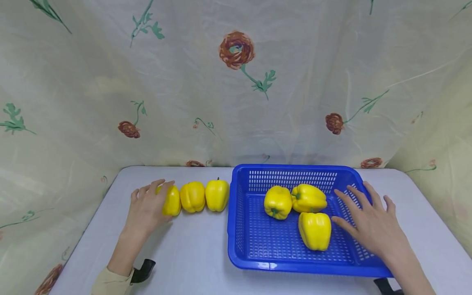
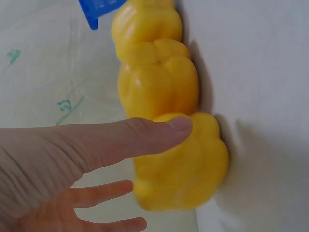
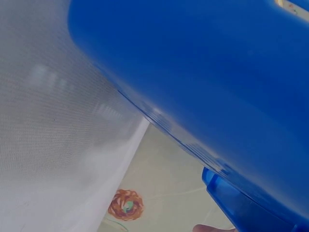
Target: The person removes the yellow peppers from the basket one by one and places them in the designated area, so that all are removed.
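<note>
Three yellow bell peppers stand in a row on the white table, left of a blue basket. My left hand rests on the leftmost pepper, fingers fairly straight over its top. In the left wrist view the thumb lies across that pepper, with the fingers extended behind it. Three more peppers lie in the basket, and the nearest one is just left of my right hand. That hand hovers spread over the basket's right side and holds nothing.
The middle pepper and right pepper of the row touch each other, close to the basket's left wall. A flowered curtain closes off the back and sides. The right wrist view shows mostly the basket wall and the table.
</note>
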A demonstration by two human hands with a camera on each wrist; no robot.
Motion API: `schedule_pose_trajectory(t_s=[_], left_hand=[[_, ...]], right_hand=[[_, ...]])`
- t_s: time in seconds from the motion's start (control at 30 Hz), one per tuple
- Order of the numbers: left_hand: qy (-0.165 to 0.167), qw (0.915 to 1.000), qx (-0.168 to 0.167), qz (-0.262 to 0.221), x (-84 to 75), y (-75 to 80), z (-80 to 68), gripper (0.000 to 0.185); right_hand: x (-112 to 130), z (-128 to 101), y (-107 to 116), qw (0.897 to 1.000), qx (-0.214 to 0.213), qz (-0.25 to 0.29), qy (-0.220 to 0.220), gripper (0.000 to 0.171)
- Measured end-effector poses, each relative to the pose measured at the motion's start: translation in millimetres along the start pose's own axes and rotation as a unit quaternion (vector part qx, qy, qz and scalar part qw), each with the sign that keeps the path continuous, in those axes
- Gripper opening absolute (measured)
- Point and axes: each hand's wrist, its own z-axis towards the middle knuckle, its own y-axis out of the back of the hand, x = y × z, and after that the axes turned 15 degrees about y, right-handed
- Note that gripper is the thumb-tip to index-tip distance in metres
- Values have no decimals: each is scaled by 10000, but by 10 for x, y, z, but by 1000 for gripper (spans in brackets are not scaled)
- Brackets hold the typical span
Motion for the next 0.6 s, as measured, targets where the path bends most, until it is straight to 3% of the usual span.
schedule_pose_trajectory(t_s=[0.27,0.6], left_hand=[[-347,9992,-101,190,-195,111,-82,87],[-1197,9905,-681,-70,-470,168,-136,71]], right_hand=[[1,-9,7,10000,-3,0,23,79],[1,-10,11,10000,-3,-17,29,79]])
